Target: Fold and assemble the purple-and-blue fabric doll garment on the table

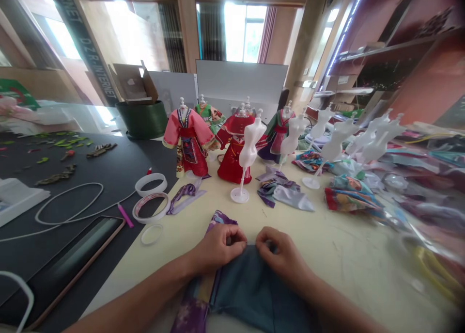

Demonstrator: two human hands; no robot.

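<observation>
Over the near edge of the cream tabletop (337, 255), our left hand (218, 248) and right hand (279, 260) pinch the soft teal cloth (254, 289) narrowly, its purple floral panel (191, 313) alongside, with silky printed scraps (350, 195) and white plastic dress forms (250, 144) beyond.

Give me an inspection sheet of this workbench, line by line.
Surface: cream tabletop beside a black mat.
Things in hand: blue-green cloth, with purple floral fabric alongside.
Clutter: fabric scraps, tape rolls, doll dresses on stands, bare white dress forms.
Hands: left hand and right hand both pinch the cloth's upper edge.
Cables: white cable looped across the mat.
Surroundings: bright windows, green bin, cardboard box, shelves.
</observation>
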